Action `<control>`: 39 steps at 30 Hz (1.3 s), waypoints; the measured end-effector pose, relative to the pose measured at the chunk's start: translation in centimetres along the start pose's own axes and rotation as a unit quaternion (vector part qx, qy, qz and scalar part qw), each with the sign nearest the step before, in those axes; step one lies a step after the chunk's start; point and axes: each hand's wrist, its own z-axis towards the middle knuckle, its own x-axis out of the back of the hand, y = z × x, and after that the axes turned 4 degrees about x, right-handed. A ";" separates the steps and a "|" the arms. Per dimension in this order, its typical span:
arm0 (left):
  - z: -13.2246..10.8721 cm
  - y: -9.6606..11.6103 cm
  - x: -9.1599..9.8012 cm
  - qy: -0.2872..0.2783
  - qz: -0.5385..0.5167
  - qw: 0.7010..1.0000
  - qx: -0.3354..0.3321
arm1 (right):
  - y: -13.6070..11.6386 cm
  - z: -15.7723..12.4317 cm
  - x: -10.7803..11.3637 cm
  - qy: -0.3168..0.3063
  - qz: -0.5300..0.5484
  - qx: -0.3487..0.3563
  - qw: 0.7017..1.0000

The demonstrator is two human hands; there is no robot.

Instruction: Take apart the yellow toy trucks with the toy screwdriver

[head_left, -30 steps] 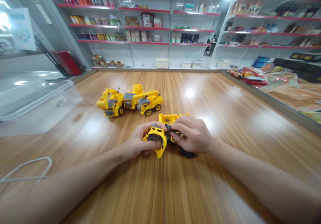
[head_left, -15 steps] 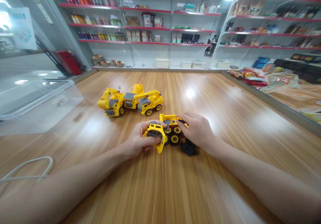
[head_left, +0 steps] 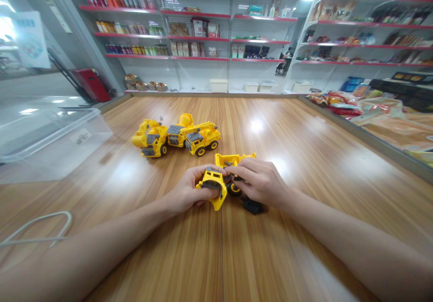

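Observation:
My left hand [head_left: 190, 188] is wrapped round a yellow toy truck cab [head_left: 214, 182] with dark windows, thumb across its front. Against its right side sit black wheels with yellow hubs [head_left: 234, 188], partly covered by my right hand [head_left: 262, 181]. The fingers of that hand are pinched together over the wheels, around a small dark thing too hidden to name. Just behind the fingers is a yellow toy tipper bed [head_left: 221, 159], with a yellow arm-like piece [head_left: 249, 156] to its right. Below my right hand a black block-like part [head_left: 252, 206] lies on the table.
An assembled yellow toy excavator [head_left: 150, 139], a mixer truck [head_left: 181, 130] and a crane truck [head_left: 203, 138] stand behind my left hand. At the left is a clear plastic bin [head_left: 67, 144], with a white cable [head_left: 64, 225] nearer me. Bagged goods [head_left: 341, 103] lie beyond the table's right edge.
My right hand has shifted left and slightly down, its fingers now over the wheels. The yellow arm-like piece has come into view. The black part sits a little lower and further left.

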 end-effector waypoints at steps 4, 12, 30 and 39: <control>0.0 -0.1 -0.1 0.012 -0.022 1.000 -0.013 | 0.0 0.0 -0.1 -0.003 0.013 -0.005 1.000; 0.1 0.4 -0.4 0.074 -0.095 0.993 -0.017 | -0.3 0.0 -0.4 0.017 0.015 -0.090 0.996; 0.1 0.4 -0.5 0.083 -0.078 0.993 -0.025 | -0.3 0.0 -0.8 0.023 -0.005 -0.194 0.981; 0.1 0.4 -0.5 0.084 -0.086 0.993 -0.022 | -0.7 0.2 -0.1 -0.028 0.006 -0.132 0.991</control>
